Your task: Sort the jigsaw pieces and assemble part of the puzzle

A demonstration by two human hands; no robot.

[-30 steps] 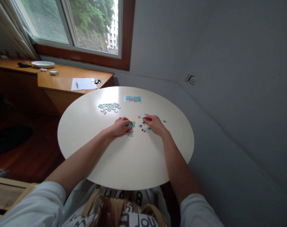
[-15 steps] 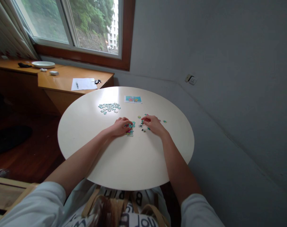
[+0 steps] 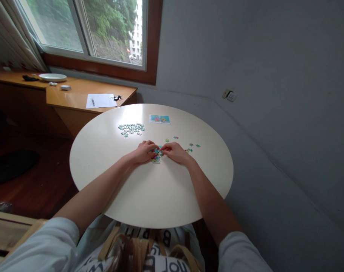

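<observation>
A small joined section of a jigsaw puzzle (image 3: 156,159) lies on the round white table, partly covered by my fingers. My left hand (image 3: 145,152) holds it from the left, fingers curled over its edge. At its right side, my right hand (image 3: 174,152) has thumb and fingertips pinched together on a puzzle piece, mostly hidden by the fingers. Loose puzzle pieces are scattered to the right, among them a yellow-green piece (image 3: 167,140), a pinkish piece (image 3: 175,137) and a greenish piece (image 3: 198,146).
A cluster of pale puzzle pieces (image 3: 131,129) lies at the table's back left. A picture card (image 3: 160,119) rests near the far edge of the white table (image 3: 149,200). Beyond stands a wooden desk (image 3: 72,99) with paper (image 3: 99,101), keys and a white plate (image 3: 53,77).
My right hand has moved left, from the loose pieces to the right edge of the joined puzzle, uncovering pieces behind it. My left hand has stayed in place.
</observation>
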